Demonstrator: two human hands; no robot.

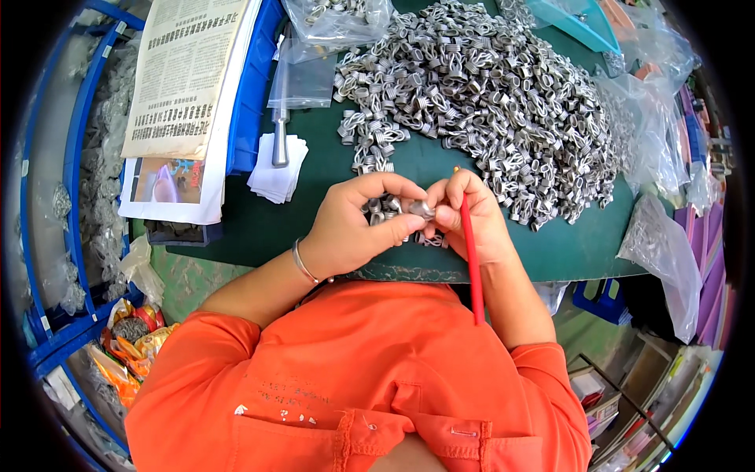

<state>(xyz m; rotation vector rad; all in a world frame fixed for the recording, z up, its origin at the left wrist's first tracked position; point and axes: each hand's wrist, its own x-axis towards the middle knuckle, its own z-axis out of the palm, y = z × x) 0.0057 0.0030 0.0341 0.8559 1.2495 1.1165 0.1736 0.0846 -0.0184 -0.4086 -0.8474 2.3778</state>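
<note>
Close to the table's front edge, my left hand (346,216) is closed in a pinch on a small shiny metal fitting (421,209). The fingertips of my right hand (481,228) meet it from the other side. A slim red rod (473,267) is held in my right hand, its lower end pointing toward my body. A small brass-coloured tip shows above those fingers. Several more small metal pieces (377,206) lie under or beside my left fingers, partly hidden. Beyond both hands spreads a large heap of looped metal fittings (487,102).
On the green table (307,236) lie a metal-handled tool (280,145), white paper slips (275,177) and clear plastic bags (334,20). A newspaper (181,71) rests by a blue bin (250,94) at left. At the back right sits a turquoise tray (578,23); blue shelving (82,126) stands left.
</note>
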